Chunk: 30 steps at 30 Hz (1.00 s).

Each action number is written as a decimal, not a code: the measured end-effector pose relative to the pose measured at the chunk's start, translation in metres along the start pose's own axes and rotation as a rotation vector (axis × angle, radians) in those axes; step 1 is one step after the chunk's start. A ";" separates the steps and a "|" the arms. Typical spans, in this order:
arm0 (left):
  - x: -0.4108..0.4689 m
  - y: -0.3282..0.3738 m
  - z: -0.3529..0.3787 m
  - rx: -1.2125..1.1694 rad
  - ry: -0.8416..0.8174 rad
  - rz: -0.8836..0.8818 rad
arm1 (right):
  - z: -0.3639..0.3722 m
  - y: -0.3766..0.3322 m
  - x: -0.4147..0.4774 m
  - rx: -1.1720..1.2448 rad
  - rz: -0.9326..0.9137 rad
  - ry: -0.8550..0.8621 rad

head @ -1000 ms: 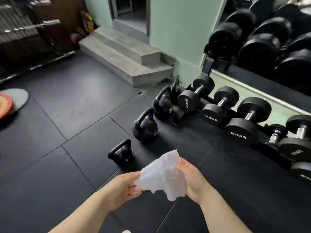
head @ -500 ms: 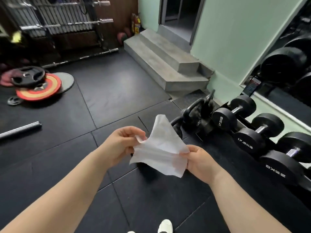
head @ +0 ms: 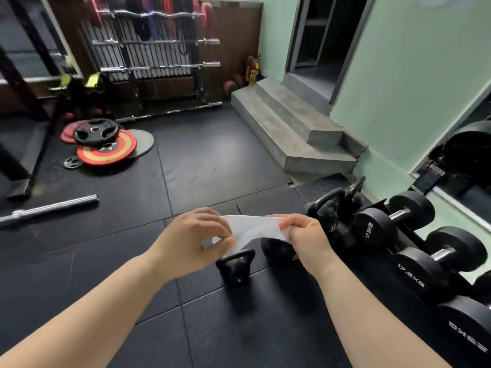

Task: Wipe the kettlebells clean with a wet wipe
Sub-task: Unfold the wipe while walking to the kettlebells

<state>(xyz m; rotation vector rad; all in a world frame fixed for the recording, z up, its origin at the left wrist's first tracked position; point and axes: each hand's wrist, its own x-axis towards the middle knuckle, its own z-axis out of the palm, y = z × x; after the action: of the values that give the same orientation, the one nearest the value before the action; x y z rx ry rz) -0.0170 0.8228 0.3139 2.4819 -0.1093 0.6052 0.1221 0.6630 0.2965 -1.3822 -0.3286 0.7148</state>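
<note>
A white wet wipe (head: pixel 252 229) is stretched between both hands above the floor. My left hand (head: pixel 191 240) pinches its left end and my right hand (head: pixel 305 237) pinches its right end. Just below the wipe stands a small black kettlebell (head: pixel 235 269) marked 6. A bigger kettlebell (head: pixel 276 252) sits right of it, partly hidden by my right hand. Two more kettlebells (head: pixel 334 208) stand farther back by the wall.
A row of black dumbbells (head: pixel 393 224) lines the right side along a mirror. Concrete steps (head: pixel 292 128) rise at the back. Weight plates (head: pixel 106 147) and a steel bar (head: pixel 50 208) lie on the black rubber floor at left, before a barbell rack (head: pixel 156 54).
The view has tilted up and turned left. My hands have pulled the wipe from a loose, crumpled sheet into a taut horizontal band, and the small kettlebell now shows beneath it.
</note>
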 end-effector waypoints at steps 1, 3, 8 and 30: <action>0.002 -0.001 0.001 0.005 -0.024 -0.050 | -0.001 -0.003 0.001 -0.033 -0.023 -0.007; 0.011 -0.001 0.003 -0.083 0.023 -0.360 | -0.002 -0.010 0.002 -0.053 -0.036 -0.018; 0.031 0.001 0.017 -0.410 0.388 -0.641 | -0.005 -0.016 0.013 -0.094 0.011 -0.091; 0.053 -0.168 -0.041 -0.839 0.311 -0.854 | 0.109 0.001 0.164 0.029 0.432 -0.035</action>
<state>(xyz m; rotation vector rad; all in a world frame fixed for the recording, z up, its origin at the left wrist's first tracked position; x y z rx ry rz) 0.0489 0.9880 0.2799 1.3991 0.6502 0.4210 0.1796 0.8511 0.2846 -1.4290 -0.0428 1.0943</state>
